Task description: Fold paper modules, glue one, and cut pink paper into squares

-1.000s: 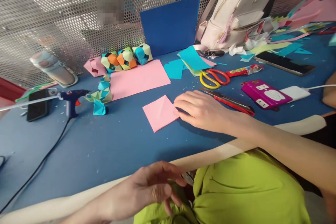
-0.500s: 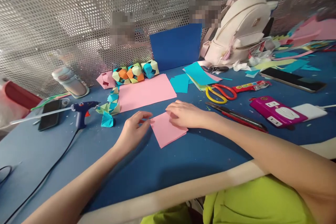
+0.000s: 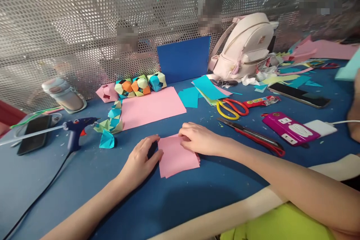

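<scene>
A small stack of pink paper squares (image 3: 176, 159) lies on the blue table in front of me, its sheets slightly out of line at the lower and right edges. My left hand (image 3: 142, 159) is at the stack's left edge, thumb and fingers apart, with the fingertips touching or nearly touching the paper. Over the upper right part of the stack, my right hand (image 3: 197, 138) has its fingers bent, gripping the paper at that edge. Just beyond lies a larger pink sheet (image 3: 153, 107).
Folded paper balls (image 3: 140, 85) line up behind the pink sheet. To the left are a glue gun (image 3: 74, 135), a phone (image 3: 36, 135) and a bottle (image 3: 64, 94). Rightward lie scissors (image 3: 232, 108), a utility knife (image 3: 251, 137), a purple power bank (image 3: 289, 129) and another phone (image 3: 299, 95). A backpack (image 3: 244, 50) stands behind.
The pink stack has turned so its lower edge faces me, and its sheets look more offset. My left hand has come closer to its left edge. Another person's hand and pale green paper appear at right.
</scene>
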`<state>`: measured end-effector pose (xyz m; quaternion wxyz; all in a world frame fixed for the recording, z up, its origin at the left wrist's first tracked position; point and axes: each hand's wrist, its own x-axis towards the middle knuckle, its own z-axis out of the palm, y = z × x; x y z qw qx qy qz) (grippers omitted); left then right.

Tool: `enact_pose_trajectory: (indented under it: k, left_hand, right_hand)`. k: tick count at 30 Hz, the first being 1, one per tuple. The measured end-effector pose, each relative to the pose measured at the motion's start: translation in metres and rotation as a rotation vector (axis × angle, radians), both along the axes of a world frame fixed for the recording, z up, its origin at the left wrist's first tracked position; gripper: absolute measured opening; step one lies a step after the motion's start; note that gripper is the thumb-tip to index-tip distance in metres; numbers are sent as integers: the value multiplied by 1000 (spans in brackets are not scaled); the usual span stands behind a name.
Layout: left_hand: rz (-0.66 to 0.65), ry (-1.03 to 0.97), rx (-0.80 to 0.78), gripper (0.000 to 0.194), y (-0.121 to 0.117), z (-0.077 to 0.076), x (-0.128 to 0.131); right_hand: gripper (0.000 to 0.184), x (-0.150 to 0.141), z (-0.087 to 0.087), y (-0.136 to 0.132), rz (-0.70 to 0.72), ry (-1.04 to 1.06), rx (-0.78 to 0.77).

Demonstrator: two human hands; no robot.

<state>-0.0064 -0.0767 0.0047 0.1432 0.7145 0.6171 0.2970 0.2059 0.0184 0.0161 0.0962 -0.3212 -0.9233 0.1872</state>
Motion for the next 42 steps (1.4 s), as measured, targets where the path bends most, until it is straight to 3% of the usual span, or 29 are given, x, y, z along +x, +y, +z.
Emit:
enact_pose_trajectory:
  k: [4, 11, 14, 20, 28, 33, 42]
  left_hand:
    - [56, 21, -42, 36, -7, 7, 1]
    - [149, -48, -16, 33, -17, 19, 5]
    - [193, -192, -35, 29, -16, 21, 5]
    - [225, -651, -74, 29, -8, 21, 4]
    - [175, -957, -251, 24, -12, 18, 12]
    - [191, -952, -287, 26, -13, 15, 11]
    - [183, -948, -255, 34, -13, 14, 13]
  right_hand:
    - [13, 0, -1, -5, -10, 130, -3]
    - [11, -3, -2, -15, 107, 416, 149]
    - [5, -3, 1, -16, 68, 468, 55]
    - [15, -1, 8, -15, -79, 562, -366]
    - [20, 1, 6, -10, -111, 630, -385]
    - [22, 2, 5, -6, -163, 662, -406]
    - [30, 4, 1, -5, -138, 567, -416]
